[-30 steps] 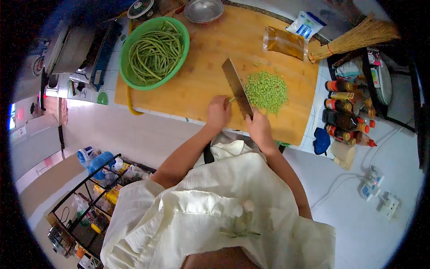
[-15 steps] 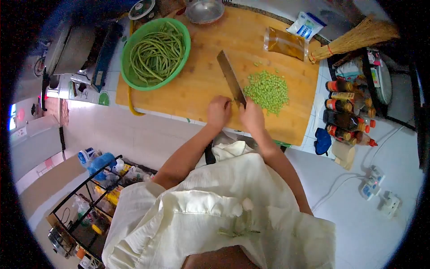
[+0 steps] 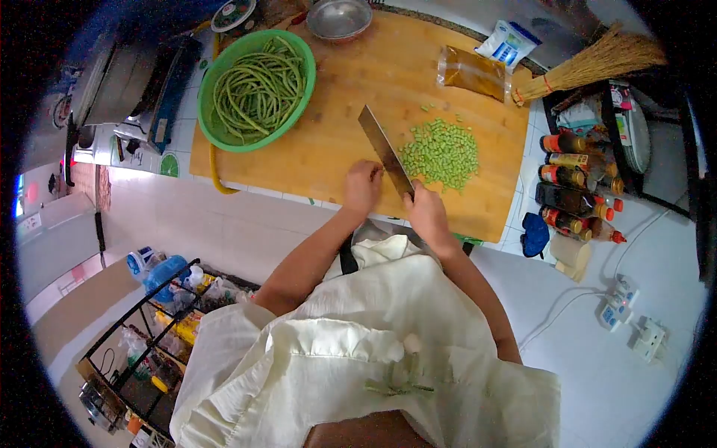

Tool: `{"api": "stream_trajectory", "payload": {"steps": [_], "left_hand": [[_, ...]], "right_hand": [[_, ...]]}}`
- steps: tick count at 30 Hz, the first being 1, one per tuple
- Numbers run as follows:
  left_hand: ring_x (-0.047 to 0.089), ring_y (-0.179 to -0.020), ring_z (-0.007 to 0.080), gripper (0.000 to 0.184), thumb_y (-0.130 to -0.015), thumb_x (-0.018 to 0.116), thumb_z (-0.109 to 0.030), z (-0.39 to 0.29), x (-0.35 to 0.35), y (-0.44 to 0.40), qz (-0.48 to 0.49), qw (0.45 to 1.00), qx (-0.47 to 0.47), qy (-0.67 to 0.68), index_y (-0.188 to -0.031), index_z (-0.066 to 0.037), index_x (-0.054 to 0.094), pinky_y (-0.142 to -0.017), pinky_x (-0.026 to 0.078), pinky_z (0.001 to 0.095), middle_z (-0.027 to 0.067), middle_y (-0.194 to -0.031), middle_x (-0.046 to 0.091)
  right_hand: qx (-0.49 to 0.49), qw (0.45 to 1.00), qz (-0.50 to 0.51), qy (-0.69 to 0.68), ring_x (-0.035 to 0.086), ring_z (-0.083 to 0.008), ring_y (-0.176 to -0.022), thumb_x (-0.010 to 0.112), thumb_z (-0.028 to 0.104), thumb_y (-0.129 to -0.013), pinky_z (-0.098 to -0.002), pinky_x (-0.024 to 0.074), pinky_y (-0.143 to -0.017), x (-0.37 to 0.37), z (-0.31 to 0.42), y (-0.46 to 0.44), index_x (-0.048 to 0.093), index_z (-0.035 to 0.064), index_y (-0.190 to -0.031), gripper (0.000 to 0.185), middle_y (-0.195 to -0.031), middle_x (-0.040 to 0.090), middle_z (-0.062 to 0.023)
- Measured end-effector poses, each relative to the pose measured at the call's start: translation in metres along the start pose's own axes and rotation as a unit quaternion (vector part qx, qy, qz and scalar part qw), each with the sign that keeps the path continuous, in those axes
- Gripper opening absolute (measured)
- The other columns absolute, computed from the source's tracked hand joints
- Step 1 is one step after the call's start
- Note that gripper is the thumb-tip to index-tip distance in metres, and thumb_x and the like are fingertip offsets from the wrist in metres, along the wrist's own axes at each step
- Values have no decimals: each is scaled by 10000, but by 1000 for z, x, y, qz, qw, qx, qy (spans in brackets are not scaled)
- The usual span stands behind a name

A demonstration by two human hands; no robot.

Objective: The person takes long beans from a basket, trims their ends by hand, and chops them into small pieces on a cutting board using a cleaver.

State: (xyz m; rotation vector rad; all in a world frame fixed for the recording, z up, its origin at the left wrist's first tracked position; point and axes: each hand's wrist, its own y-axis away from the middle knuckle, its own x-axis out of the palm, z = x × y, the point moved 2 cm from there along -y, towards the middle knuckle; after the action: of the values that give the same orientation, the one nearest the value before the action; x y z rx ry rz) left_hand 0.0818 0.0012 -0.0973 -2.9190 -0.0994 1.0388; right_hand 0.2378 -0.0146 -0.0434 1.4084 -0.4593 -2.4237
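My right hand [image 3: 427, 210] is wrapped round the handle of a cleaver [image 3: 385, 149], whose broad blade points away from me and to the left. Just left of the blade, my left hand [image 3: 363, 187] rests at the near edge of the wooden cutting board [image 3: 336, 112] with its fingers curled in. Whatever those fingers hold, if anything, is hidden. A pile of chopped green beans [image 3: 441, 153] lies to the right of the cleaver. Whole long beans [image 3: 261, 89] fill a green basin [image 3: 205, 123] on the left of the board.
A metal bowl [image 3: 340, 19] stands at the board's back edge. A bag of brown sauce [image 3: 473, 72], a white-and-blue packet [image 3: 509, 43] and a straw brush [image 3: 590, 67] lie at the back right. Several sauce bottles [image 3: 564, 175] line the right side.
The cleaver has shifted slightly left and its handle end has come a little nearer me with my right hand. My left hand has hardly moved.
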Motion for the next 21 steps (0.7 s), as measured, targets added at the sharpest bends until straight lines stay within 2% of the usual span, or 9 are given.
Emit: {"api": "stream_trajectory", "payload": {"steps": [3, 8, 10, 12, 13, 15, 16, 18, 21], "left_hand": [[562, -762, 363, 66, -726, 610, -7, -7, -4, -1, -15, 1000, -3, 17, -789, 13, 618, -700, 453, 426, 176, -795, 594], [568, -793, 371, 87, -734, 594, -13, -5, -4, -5, 4, 1000, -22, -3, -811, 18, 620, -708, 461, 422, 193, -821, 596], [571, -804, 370, 106, -733, 593, -18, -7, -5, -6, 21, 999, -29, -25, -828, 19, 621, -713, 463, 421, 196, -820, 596], [587, -811, 351, 256, -748, 602, -79, -10, -9, -1, -4, 996, -89, 24, -987, 9, 619, -723, 485, 414, 212, -912, 599], [587, -811, 351, 256, -748, 602, -79, -9, -9, 1, -5, 996, -87, 23, -987, 9, 619, -723, 485, 414, 212, -912, 599], [586, -849, 359, 453, -708, 643, -101, -6, -8, 10, 4, 995, -98, 20, -1136, 7, 545, -733, 491, 415, 218, -1037, 569], [586, -849, 359, 453, -708, 643, -101, -17, -13, 9, 3, 995, -99, 19, -1136, 7, 545, -733, 491, 415, 218, -1037, 569], [525, -953, 390, 620, -671, 645, -49, -39, -16, 3, 73, 985, -126, -96, -1237, 52, 412, -795, 470, 414, 241, -1037, 508], [510, -951, 411, 716, -653, 631, -8, -50, -4, -9, 48, 990, -109, -73, -1294, 68, 321, -816, 458, 425, 261, -1078, 456]], "right_hand": [[-11, 1000, -9, 13, 604, -416, -737, 559, 166, -817, -504, 479, -648, 4, 5, -1, 557, 17, -974, 216, -765, 618, -225], [12, 1000, 9, 9, 587, -440, -740, 540, 148, -824, -516, 466, -665, 8, 19, -17, 552, -5, -989, 225, -745, 602, -258], [10, 1000, -26, 5, 617, -414, -751, 542, 237, -830, -518, 479, -657, 8, 18, -27, 580, 35, -938, 232, -799, 635, -210], [18, 998, -50, -41, 616, -415, -753, 537, 246, -838, -516, 479, -657, 0, 6, -21, 576, 41, -957, 240, -800, 634, -213], [25, 994, -68, -83, 614, -415, -754, 533, 256, -847, -515, 479, -657, -6, -2, -16, 572, 48, -976, 248, -802, 633, -215], [7, 990, -96, -104, 610, -414, -758, 522, 280, -858, -505, 478, -654, -20, -20, -5, 565, 63, -1014, 270, -805, 628, -222], [32, 985, -121, -122, 608, -411, -753, 520, 279, -860, -503, 474, -649, -30, -28, 1, 563, 54, -1010, 274, -795, 626, -220], [56, 977, -148, -141, 606, -408, -749, 518, 278, -862, -500, 470, -643, -48, -45, 11, 562, 44, -1006, 278, -785, 625, -217], [69, 961, -208, -169, 600, -414, -737, 520, 251, -856, -493, 465, -635, -70, -72, 22, 549, 28, -1009, 272, -764, 619, -213]]}}
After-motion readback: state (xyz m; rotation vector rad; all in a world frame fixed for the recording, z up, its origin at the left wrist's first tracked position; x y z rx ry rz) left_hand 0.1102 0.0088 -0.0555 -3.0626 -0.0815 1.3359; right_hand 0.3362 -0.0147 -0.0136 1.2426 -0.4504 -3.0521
